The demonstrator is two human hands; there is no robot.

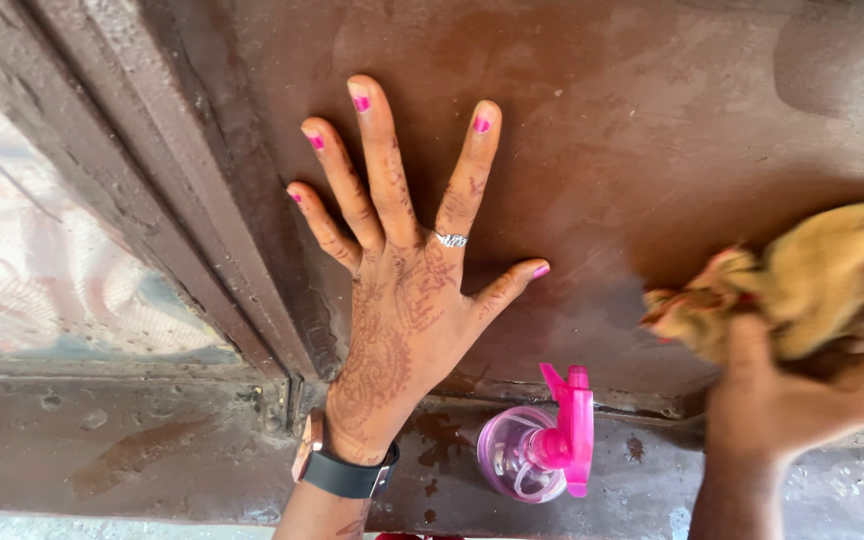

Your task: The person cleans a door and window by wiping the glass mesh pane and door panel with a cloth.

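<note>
Cloth (812,275), yellow and bunched, is gripped by closed right hand (802,400) at three o'clock against the brown panel (642,130), while left hand (402,300) lies open with fingers spread, seemingly to brace, spray bottle (542,440) at six o'clock.

A brown-painted panel (652,130) fills most of the view, its surface dusty and streaked with paler smears. To its left runs a moulded brown frame (152,170), set diagonally across the picture. Beyond the frame lies a window pane (42,250), through which pale, whitish cloth shows under bright daylight. Below, a worn brown sill (132,450) carries damp patches, chipped paint and grey wear at its right end.
</note>
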